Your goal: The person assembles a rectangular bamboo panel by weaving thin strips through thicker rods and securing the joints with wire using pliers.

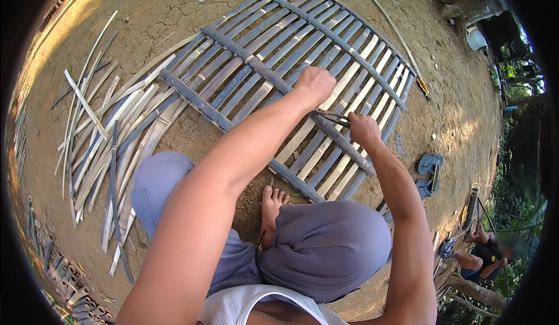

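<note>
A slatted bamboo panel [256, 80] lies on the ground in front of me, with dark and pale strips fixed across thicker bamboo crossbars [343, 139]. Above the middle crossbar, my left hand [316, 84] is closed in a fist; whatever it may hold is hidden. My right hand [364, 129] is wrapped round the handles of dark pliers [333, 117]. Their jaws point left and meet the crossbar just below my left fist. Fine detail at the jaws is too small to make out.
Loose bamboo strips [125, 133] are heaped at the left. A long thin pole [390, 22] lies beyond the panel's far right side. Sandals [429, 171] rest on the dirt at right. Another person [483, 258] sits at far right. Cut bamboo pieces [73, 287] line the lower left.
</note>
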Action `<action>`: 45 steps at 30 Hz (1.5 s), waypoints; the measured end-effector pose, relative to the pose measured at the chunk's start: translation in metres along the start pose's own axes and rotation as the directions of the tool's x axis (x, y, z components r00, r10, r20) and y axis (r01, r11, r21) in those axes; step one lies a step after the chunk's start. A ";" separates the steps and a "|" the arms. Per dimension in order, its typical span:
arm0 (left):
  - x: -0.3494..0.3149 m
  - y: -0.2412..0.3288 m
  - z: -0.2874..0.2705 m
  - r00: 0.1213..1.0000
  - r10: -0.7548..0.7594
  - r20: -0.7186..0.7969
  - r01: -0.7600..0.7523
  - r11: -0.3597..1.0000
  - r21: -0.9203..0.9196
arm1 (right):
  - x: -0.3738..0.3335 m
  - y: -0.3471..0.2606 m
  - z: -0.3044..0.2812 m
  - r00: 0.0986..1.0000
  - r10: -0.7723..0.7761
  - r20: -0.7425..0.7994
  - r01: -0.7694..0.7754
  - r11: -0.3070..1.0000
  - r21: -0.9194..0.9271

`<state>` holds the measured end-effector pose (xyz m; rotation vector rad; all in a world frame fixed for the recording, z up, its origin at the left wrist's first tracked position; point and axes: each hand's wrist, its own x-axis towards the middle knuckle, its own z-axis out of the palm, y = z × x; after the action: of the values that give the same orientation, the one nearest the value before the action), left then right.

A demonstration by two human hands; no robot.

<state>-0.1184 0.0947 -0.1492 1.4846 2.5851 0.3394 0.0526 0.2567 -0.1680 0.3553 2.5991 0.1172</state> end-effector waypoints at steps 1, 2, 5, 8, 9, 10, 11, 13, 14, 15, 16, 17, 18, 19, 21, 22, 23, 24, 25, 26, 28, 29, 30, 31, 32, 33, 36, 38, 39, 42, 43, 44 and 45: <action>-0.004 -0.009 0.001 0.998 -0.052 0.017 0.053 0.998 -0.037 | -0.006 -0.005 -0.007 0.996 0.002 0.094 -0.007 0.999 0.053; -0.007 -0.016 0.003 0.994 -0.102 0.035 0.105 0.992 -0.074 | -0.011 -0.007 0.000 0.998 0.021 0.053 -0.025 0.997 0.075; -0.021 -0.030 -0.006 0.989 -0.145 0.040 0.148 0.984 -0.102 | -0.033 -0.018 0.010 0.983 0.140 -0.119 -0.110 0.967 0.231; -0.034 -0.035 -0.040 0.975 -0.221 0.010 0.217 0.948 -0.234 | -0.064 -0.015 0.049 0.919 0.190 -0.346 -0.075 0.945 0.318; -0.043 -0.043 -0.054 0.960 -0.278 0.005 0.269 0.925 -0.267 | -0.076 -0.030 0.055 0.893 0.264 -0.366 -0.115 0.917 0.382; -0.051 -0.050 -0.070 0.942 -0.335 0.000 0.319 0.898 -0.302 | -0.091 -0.041 0.064 0.865 0.319 -0.387 -0.133 0.890 0.437; -0.059 -0.053 -0.084 0.924 -0.383 0.002 0.359 0.864 -0.353 | -0.115 -0.047 0.071 0.835 0.422 -0.354 -0.241 0.857 0.455; -0.076 -0.052 -0.111 0.899 -0.435 0.057 0.418 0.811 -0.409 | -0.171 -0.057 0.089 0.734 0.630 -0.253 -0.471 0.741 0.478; -0.089 -0.067 -0.106 0.868 -0.496 0.013 0.429 0.737 -0.523 | -0.190 -0.066 0.101 0.708 0.679 -0.192 -0.520 0.686 0.508; -0.104 -0.073 -0.107 0.877 -0.477 0.057 0.364 0.580 -0.729 | -0.216 -0.067 0.113 0.683 0.721 -0.119 -0.561 0.621 0.548; -0.119 -0.073 -0.109 0.857 -0.514 0.033 0.291 0.429 -0.855 | -0.236 -0.065 0.125 0.668 0.742 -0.055 -0.579 0.564 0.589; -0.142 -0.067 -0.110 0.831 -0.556 0.019 0.198 0.264 -0.944 | -0.255 -0.059 0.138 0.668 0.744 0.006 -0.575 0.511 0.639; -0.161 -0.059 -0.116 0.824 -0.554 0.123 0.238 0.141 -0.961 | -0.271 -0.047 0.148 0.675 0.737 0.026 -0.540 0.470 0.698; -0.181 -0.050 -0.130 0.812 -0.541 0.220 0.274 0.019 -0.962 | -0.279 -0.032 0.150 0.686 0.728 0.011 -0.481 0.443 0.756; -0.207 -0.041 -0.132 0.829 -0.462 0.316 0.262 -0.179 -0.948 | -0.284 0.010 0.123 0.695 0.713 -0.095 -0.332 0.435 0.837; -0.221 -0.042 -0.128 0.851 -0.426 0.308 0.223 -0.239 -0.945 | -0.277 0.029 0.094 0.703 0.691 -0.171 -0.233 0.450 0.862; -0.238 -0.047 -0.121 0.856 -0.408 0.317 0.209 -0.288 -0.934 | -0.255 0.039 0.066 0.725 0.646 -0.237 -0.128 0.465 0.876; -0.251 -0.050 -0.119 0.879 -0.341 0.334 0.189 -0.393 -0.900 | -0.248 0.051 0.028 0.724 0.613 -0.316 -0.041 0.496 0.868; -0.261 -0.052 -0.116 0.875 -0.338 0.347 0.169 -0.458 -0.873 | -0.242 0.054 -0.017 0.720 0.567 -0.400 0.039 0.543 0.839; -0.272 -0.053 -0.111 0.869 -0.339 0.360 0.146 -0.519 -0.842 | -0.244 0.049 -0.075 0.710 0.513 -0.483 0.122 0.585 0.801; -0.290 -0.053 -0.105 0.867 -0.329 0.375 0.116 -0.598 -0.793 | -0.239 0.011 -0.164 0.800 0.269 -0.536 0.253 0.659 0.709; -0.296 -0.054 -0.105 0.884 -0.306 0.354 0.094 -0.625 -0.775 | -0.233 -0.021 -0.195 0.821 0.135 -0.555 0.333 0.677 0.657; -0.302 -0.054 -0.106 0.897 -0.287 0.336 0.074 -0.653 -0.754 | -0.222 -0.055 -0.214 0.827 -0.004 -0.562 0.415 0.680 0.605; -0.302 -0.052 -0.108 0.917 -0.255 0.309 0.055 -0.685 -0.727 | -0.208 -0.079 -0.221 0.780 -0.173 -0.602 0.548 0.653 0.522; -0.301 -0.049 -0.108 0.920 -0.237 0.312 0.064 -0.696 -0.715 | -0.193 -0.103 -0.222 0.762 -0.265 -0.590 0.582 0.678 0.448; -0.304 -0.048 -0.105 0.924 -0.217 0.316 0.065 -0.725 -0.686 | -0.183 -0.129 -0.223 0.760 -0.342 -0.552 0.613 0.659 0.436; -0.315 -0.056 -0.088 0.923 -0.189 0.336 0.061 -0.788 -0.612 | -0.142 -0.188 -0.197 0.755 -0.338 -0.562 0.642 0.557 0.527; -0.321 -0.056 -0.080 0.893 -0.192 0.406 0.081 -0.820 -0.566 | -0.130 -0.205 -0.179 0.734 -0.293 -0.613 0.660 0.521 0.541; -0.324 -0.058 -0.074 0.874 -0.201 0.443 0.085 -0.833 -0.546 | -0.125 -0.213 -0.170 0.707 -0.241 -0.665 0.664 0.550 0.507; -0.328 -0.062 -0.057 0.885 -0.132 0.446 0.102 -0.880 -0.464 | -0.120 -0.230 -0.150 0.673 -0.089 -0.734 0.602 0.643 0.474; -0.328 -0.062 -0.054 0.889 -0.097 0.447 0.121 -0.893 -0.434 | -0.118 -0.233 -0.147 0.728 -0.047 -0.684 0.514 0.697 0.500; -0.329 -0.064 -0.051 0.871 -0.128 0.474 0.111 -0.889 -0.443 | -0.115 -0.233 -0.146 0.795 -0.050 -0.604 0.447 0.722 0.528; -0.333 -0.066 -0.047 0.861 -0.137 0.489 0.104 -0.895 -0.433 | -0.119 -0.235 -0.155 0.856 -0.053 -0.515 0.375 0.748 0.547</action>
<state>-0.0167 -0.2311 -0.1180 -0.4365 0.5353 1.9755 0.0206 -0.0043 -0.0120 0.2572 3.0801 -0.9008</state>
